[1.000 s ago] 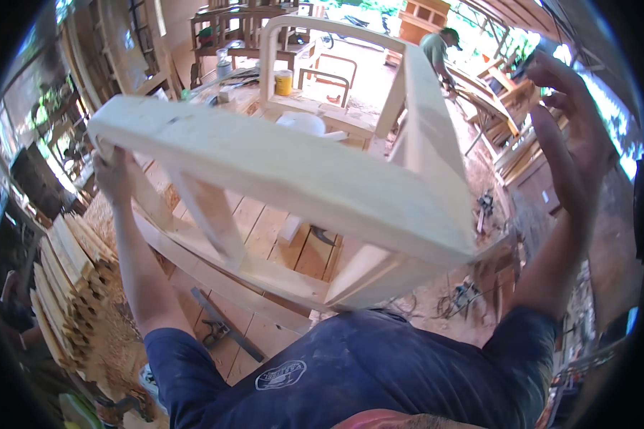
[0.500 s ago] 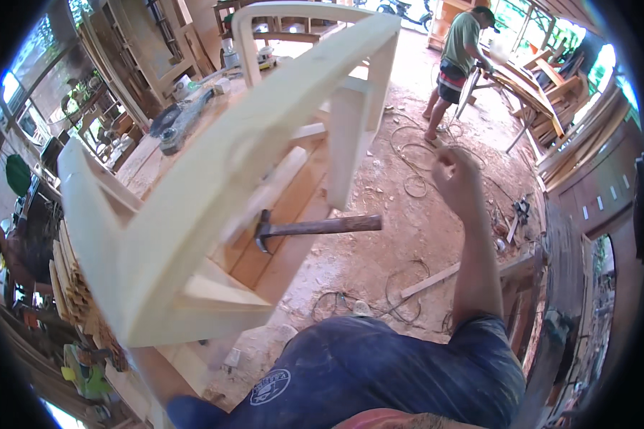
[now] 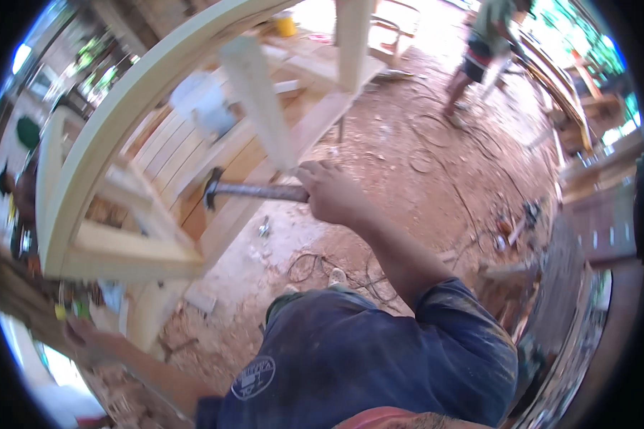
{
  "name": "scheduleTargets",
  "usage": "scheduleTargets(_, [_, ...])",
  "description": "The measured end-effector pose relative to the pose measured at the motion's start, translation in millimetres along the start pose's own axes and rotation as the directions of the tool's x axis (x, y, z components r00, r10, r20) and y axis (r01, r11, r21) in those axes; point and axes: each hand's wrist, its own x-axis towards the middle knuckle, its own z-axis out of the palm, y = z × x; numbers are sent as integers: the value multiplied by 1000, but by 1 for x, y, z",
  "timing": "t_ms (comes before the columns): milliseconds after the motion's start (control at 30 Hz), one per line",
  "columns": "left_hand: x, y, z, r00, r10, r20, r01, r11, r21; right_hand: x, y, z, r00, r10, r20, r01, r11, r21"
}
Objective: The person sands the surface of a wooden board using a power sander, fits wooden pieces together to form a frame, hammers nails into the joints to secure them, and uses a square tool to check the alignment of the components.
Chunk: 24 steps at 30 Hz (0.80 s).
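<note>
My right hand is closed round the end of a claw hammer's dark handle. The hammer lies level over the edge of the wooden workbench, its metal head toward the left. A pale wooden frame with a curved top rail, slanting pieces and legs rises on the left and above the hammer. A slat of it comes down close to my right hand. At the lower left my left hand is apart from the frame, below its near corner. Its blurred fingers look stretched out with nothing visible in them.
A whitish translucent container and a yellow cup are on the bench. Cables and wood shavings lie over the floor. A co-worker stands at the far right beside stacked timber.
My right hand has come down from the right and taken hold of the hammer handle. My left hand has come out from behind the frame. The view has shifted over the bench.
</note>
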Motion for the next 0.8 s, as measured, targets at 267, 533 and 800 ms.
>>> scheduleTargets(267, [-6,184,63,567,790,234,-689,611,-390,24,-89,-8,885,-18,465,46,998,-48])
scheduleTargets(533, [-34,252,186,284,676,680,-657,654,-375,21,-59,93,940,163,300,-251,926,283])
scheduleTargets(800, [-47,302,278,-27,286,958,-681,696,-228,-110,-32,84,941,241,235,-336,611,717])
